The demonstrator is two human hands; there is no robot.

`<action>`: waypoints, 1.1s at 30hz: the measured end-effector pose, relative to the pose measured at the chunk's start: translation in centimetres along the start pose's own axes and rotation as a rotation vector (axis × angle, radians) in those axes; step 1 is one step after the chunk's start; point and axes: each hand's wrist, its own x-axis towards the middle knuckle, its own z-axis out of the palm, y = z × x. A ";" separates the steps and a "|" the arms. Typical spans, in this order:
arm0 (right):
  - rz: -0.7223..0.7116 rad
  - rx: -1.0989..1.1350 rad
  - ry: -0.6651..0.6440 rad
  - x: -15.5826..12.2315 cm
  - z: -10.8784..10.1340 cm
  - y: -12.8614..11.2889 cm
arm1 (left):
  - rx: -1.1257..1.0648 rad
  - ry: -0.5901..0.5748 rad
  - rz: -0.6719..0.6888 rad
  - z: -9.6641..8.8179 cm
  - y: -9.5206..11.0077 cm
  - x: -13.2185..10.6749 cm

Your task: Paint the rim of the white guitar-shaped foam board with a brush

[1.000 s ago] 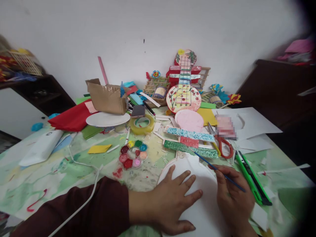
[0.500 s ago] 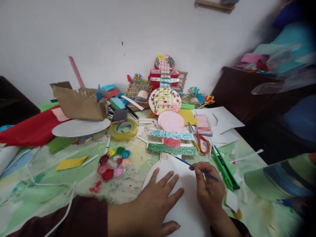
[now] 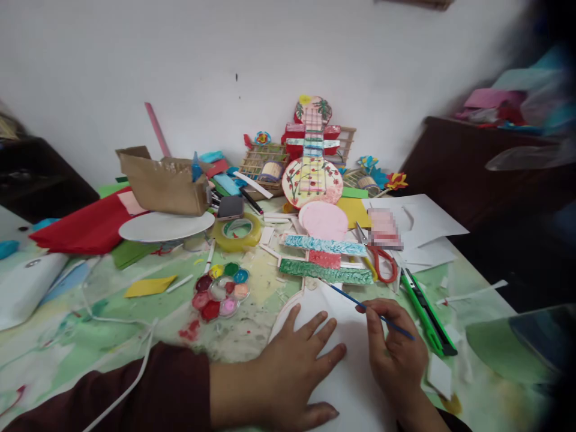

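My left hand [image 3: 301, 363] lies flat with fingers spread on a white rounded board [image 3: 346, 336]. In my right hand [image 3: 398, 348] a thin blue paintbrush [image 3: 348, 297] is pinched between thumb and fingers. The brush tip points to the narrow top of the board, just below a green-painted strip [image 3: 324, 271]; whether it touches there I cannot tell. A red block [image 3: 324, 259], a blue-and-white strip [image 3: 324, 244] and a pink rounded piece [image 3: 323, 220] continue the shape away from me. Left of the board sits a flower-shaped paint palette [image 3: 221, 290] with several colours.
To the right lie a green utility knife [image 3: 427, 315] and red-handled scissors [image 3: 384, 264]. A roll of yellow tape [image 3: 237, 233], a white oval plate [image 3: 166, 227] and a cardboard box [image 3: 164, 186] stand on the left. A painted guitar-like model [image 3: 312, 174] leans at the wall. A white cord [image 3: 150, 342] crosses my left sleeve.
The view has shifted, so the whole scene sits a little further right. Both hands keep nearly the same pose on the board, with the brush still in my right hand.
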 end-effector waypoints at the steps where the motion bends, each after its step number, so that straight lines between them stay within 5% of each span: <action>1: -0.001 -0.009 -0.001 0.0 0.0 0.0 | 0.006 0.006 0.002 0.0 0.0 0.0; 33: 0.057 0.019 -0.064 -0.3 0.2 0.1 | 0.050 0.028 0.012 0.3 -0.1 0.0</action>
